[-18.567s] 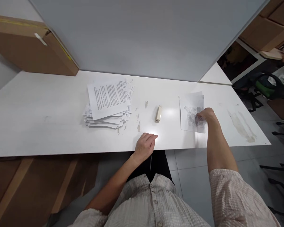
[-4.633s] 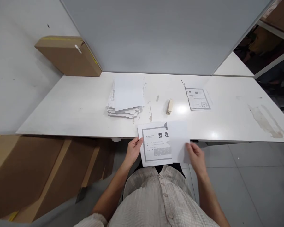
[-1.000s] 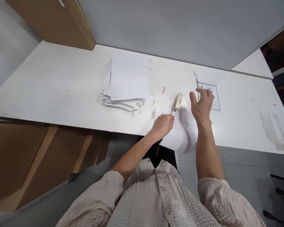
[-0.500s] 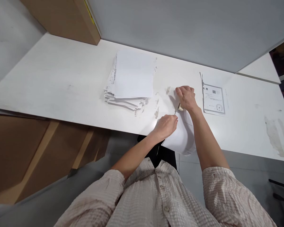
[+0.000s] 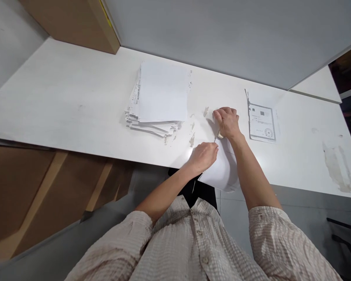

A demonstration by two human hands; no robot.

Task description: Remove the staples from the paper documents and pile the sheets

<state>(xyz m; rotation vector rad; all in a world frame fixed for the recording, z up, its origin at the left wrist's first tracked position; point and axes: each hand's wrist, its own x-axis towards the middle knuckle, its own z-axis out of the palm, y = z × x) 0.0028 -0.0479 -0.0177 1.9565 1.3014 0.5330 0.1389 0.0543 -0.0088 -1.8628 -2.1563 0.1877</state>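
Observation:
My right hand (image 5: 227,121) is closed over the cream stapler (image 5: 220,135) on the white table (image 5: 76,113), pressing down on it. Only the stapler's near end shows under the hand. My left hand (image 5: 204,155) pinches the corner of a few white sheets (image 5: 220,171) at the stapler's mouth. These sheets lie blank side up and hang over the table's front edge. A tall stack of loose papers (image 5: 160,97) sits to the left of both hands.
A stapled printed document (image 5: 261,123) lies to the right of my right hand. A brown cardboard box (image 5: 73,23) stands at the back left against a grey partition (image 5: 222,35). Stains mark the table's right end (image 5: 336,171).
Over the last second my right hand came from above the printed document to the stapler and closed on it. My left hand kept its hold on the sheets' corner.

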